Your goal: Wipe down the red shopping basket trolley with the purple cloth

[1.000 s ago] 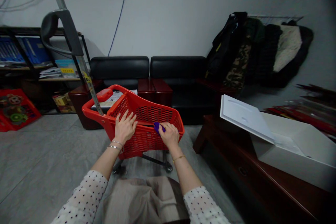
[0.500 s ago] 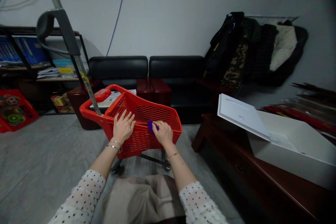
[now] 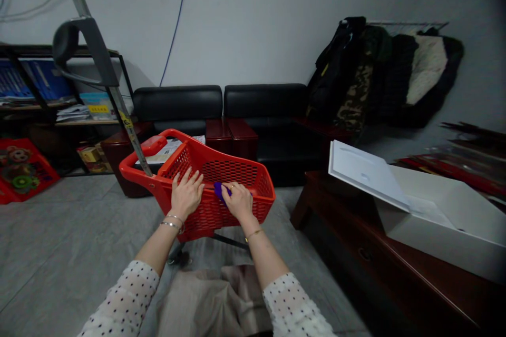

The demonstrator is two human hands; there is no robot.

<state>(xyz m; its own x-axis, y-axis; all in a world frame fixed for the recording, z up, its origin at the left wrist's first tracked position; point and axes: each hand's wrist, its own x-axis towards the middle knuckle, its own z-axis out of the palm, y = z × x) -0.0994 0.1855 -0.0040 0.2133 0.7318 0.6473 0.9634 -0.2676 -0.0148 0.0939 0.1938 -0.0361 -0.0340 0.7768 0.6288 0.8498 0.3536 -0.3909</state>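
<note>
A red plastic shopping cart (image 3: pixel 237 166) with perforated basket walls stands sideways in front of me. My left hand (image 3: pixel 186 194) lies on its near rim, fingers spread, holding nothing. Further right along the same rim, my right hand (image 3: pixel 237 201) is closed around a purple cloth (image 3: pixel 220 189) and presses it against the edge. Most of the cloth is hidden under that hand. At the left end of the cart is its red handle (image 3: pixel 132 160).
A metal pole with a grey grip (image 3: pixel 98 55) slants up beside the cart handle. Behind are black sofas (image 3: pixel 177 102). On the right, an open white box (image 3: pixel 438 226) rests on a dark wooden table (image 3: pixel 395 258). Coats (image 3: pixel 379 73) hang at the back right.
My right hand has slid a little to the left along the rim with the purple cloth. My left hand stays in place on the rim.
</note>
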